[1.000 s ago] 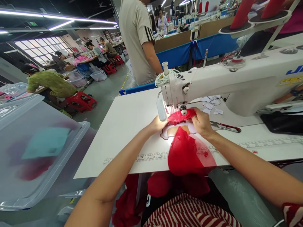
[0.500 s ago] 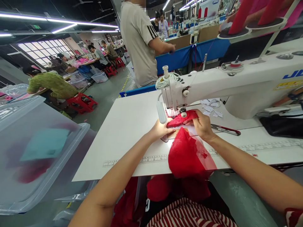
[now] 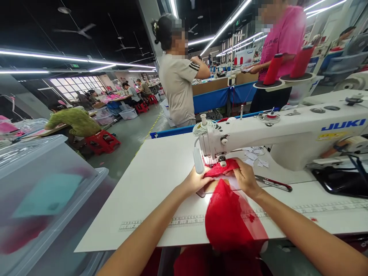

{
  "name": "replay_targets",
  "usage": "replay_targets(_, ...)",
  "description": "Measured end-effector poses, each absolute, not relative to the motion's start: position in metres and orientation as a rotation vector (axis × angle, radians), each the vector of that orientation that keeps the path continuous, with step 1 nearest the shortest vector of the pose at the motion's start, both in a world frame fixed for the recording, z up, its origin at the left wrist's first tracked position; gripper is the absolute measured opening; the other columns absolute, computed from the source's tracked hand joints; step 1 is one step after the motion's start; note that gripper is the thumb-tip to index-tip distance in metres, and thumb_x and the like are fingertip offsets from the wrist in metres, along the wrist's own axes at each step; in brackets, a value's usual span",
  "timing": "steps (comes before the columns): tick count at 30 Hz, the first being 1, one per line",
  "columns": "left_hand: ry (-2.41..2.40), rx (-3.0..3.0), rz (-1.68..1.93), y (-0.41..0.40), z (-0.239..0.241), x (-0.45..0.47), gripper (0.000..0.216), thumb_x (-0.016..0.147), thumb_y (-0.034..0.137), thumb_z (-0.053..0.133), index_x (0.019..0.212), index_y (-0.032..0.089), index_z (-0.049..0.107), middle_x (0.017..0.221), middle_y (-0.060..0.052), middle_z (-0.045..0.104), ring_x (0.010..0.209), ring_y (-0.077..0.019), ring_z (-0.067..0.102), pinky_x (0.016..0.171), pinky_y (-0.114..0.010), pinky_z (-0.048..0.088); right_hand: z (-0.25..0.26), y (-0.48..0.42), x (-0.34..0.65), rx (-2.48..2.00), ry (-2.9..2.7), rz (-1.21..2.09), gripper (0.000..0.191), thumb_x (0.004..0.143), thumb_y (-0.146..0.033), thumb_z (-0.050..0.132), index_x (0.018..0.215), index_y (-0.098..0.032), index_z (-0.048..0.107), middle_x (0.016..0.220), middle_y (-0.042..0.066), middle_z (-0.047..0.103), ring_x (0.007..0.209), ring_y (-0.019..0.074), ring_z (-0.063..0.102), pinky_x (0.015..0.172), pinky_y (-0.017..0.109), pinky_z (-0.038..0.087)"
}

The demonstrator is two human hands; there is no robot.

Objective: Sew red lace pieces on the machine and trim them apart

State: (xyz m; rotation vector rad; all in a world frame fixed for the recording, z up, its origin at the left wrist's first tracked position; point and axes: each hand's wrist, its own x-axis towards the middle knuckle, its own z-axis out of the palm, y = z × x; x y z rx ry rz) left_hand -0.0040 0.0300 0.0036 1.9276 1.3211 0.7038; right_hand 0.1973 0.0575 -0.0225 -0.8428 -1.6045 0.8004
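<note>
A white sewing machine (image 3: 267,134) stands on the table, its lit needle area over red lace fabric (image 3: 221,168). My left hand (image 3: 195,180) pinches the fabric's left edge beside the needle. To the right of the presser foot, my right hand (image 3: 245,178) grips the same strip between thumb and fingers. From there a red cup-shaped garment piece (image 3: 222,218) with a sheer side panel hangs over the table's front edge. The fingertips on the far side of the cloth are partly hidden. A slim metal cutting tool (image 3: 274,184) lies right of my right hand.
Small white labels (image 3: 253,155) lie behind the needle. Red thread cones (image 3: 273,69) stand above the machine. A ruler strip (image 3: 184,221) runs along the table front. Plastic bins (image 3: 71,184) stand at left. Two people (image 3: 178,84) stand beyond the table; others sit further off.
My view has tilted up, so the table and machine sit lower. Both hands keep hold of the red fabric with little movement. The person in grey has raised an arm; the person in pink shows more.
</note>
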Motion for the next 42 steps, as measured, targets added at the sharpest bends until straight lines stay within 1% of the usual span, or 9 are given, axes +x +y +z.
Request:
replay_targets(3,1.351,1.968,0.745,0.03,0.0,-0.001,0.021,0.08,0.03,0.065,0.071,0.019,0.051,0.068,0.002,0.054,0.056,-0.013,0.054,0.054,-0.026,0.048,-0.02,0.057,0.197,-0.837,-1.613,0.773,0.022,0.093,-0.044,0.046,0.092,-0.026,0.057,0.063,0.0,0.071,0.057,0.0214,0.072,0.059,0.033,0.061)
replay_targets(8,1.389,2.006,0.825,0.03,-0.003,0.003,0.02,0.086,0.027,0.055,0.069,0.019,0.049,0.076,-0.001,0.054,0.07,-0.0158,0.055,0.067,-0.029,0.05,-0.019,0.057,0.197,-0.828,-1.613,0.735,0.023,0.093,-0.044,0.045,0.09,-0.025,0.058,0.063,0.0,0.071,0.057,0.0209,0.072,0.059,0.031,0.06)
replay_targets(16,1.286,1.859,0.691,0.045,0.0,-0.006,0.029,0.094,0.032,0.045,0.069,0.018,0.049,0.06,0.002,0.048,0.053,-0.0107,0.047,0.052,-0.023,0.039,-0.025,0.06,0.201,-0.886,-1.594,0.82,0.031,0.094,-0.053,0.045,0.094,-0.025,0.058,0.064,0.0,0.072,0.06,0.0208,0.073,0.062,0.032,0.061)
replay_targets(28,1.249,1.993,0.64,0.047,0.008,-0.007,0.036,0.095,0.038,0.045,0.066,0.018,0.046,0.061,0.002,0.047,0.056,-0.0105,0.045,0.052,-0.022,0.037,-0.026,0.061,0.203,-0.857,-1.64,0.793,0.034,0.096,-0.054,0.041,0.096,-0.024,0.058,0.064,0.0,0.072,0.059,0.0199,0.072,0.063,0.032,0.061)
replay_targets(31,1.281,2.176,0.635,0.042,0.007,-0.006,0.037,0.092,0.043,0.054,0.066,0.018,0.047,0.063,0.002,0.05,0.06,-0.0121,0.049,0.056,-0.023,0.041,-0.027,0.061,0.204,-0.86,-1.676,0.758,0.03,0.098,-0.049,0.04,0.097,-0.024,0.058,0.065,0.0,0.072,0.059,0.0199,0.072,0.062,0.031,0.061)
replay_targets(33,1.319,2.325,0.645,0.038,0.003,-0.006,0.034,0.091,0.041,0.056,0.067,0.018,0.049,0.066,0.001,0.052,0.064,-0.0136,0.052,0.06,-0.024,0.043,-0.026,0.061,0.205,-0.862,-1.717,0.713,0.028,0.099,-0.045,0.039,0.097,-0.024,0.058,0.065,0.0,0.072,0.059,0.0198,0.071,0.061,0.031,0.059)
replay_targets(37,1.381,2.597,0.688,0.032,-0.013,-0.007,0.029,0.096,0.025,0.044,0.069,0.018,0.051,0.074,-0.003,0.056,0.073,-0.0163,0.053,0.072,-0.029,0.045,-0.022,0.066,0.215,-0.829,-1.829,0.606,0.022,0.094,-0.041,0.048,0.094,-0.023,0.062,0.077,0.004,0.074,0.067,0.0207,0.07,0.064,0.031,0.055)
replay_targets(39,1.384,2.741,0.684,0.03,-0.021,-0.008,0.031,0.096,0.023,0.042,0.067,0.018,0.051,0.073,-0.004,0.056,0.07,-0.0165,0.051,0.066,-0.029,0.041,-0.019,0.069,0.222,-0.769,-1.947,0.588,0.021,0.092,-0.042,0.052,0.094,-0.023,0.063,0.082,0.004,0.074,0.071,0.0207,0.07,0.066,0.03,0.054)
replay_targets(42,1.353,2.935,0.656,0.026,-0.029,-0.008,0.028,0.094,0.02,0.044,0.068,0.017,0.055,0.072,-0.004,0.056,0.062,-0.0155,0.046,0.055,-0.028,0.031,-0.016,0.071,0.229,-0.618,-2.262,0.546,0.031,0.087,-0.043,0.062,0.111,-0.023,0.061,0.098,0.006,0.072,0.084,0.0223,0.069,0.072,0.03,0.053)
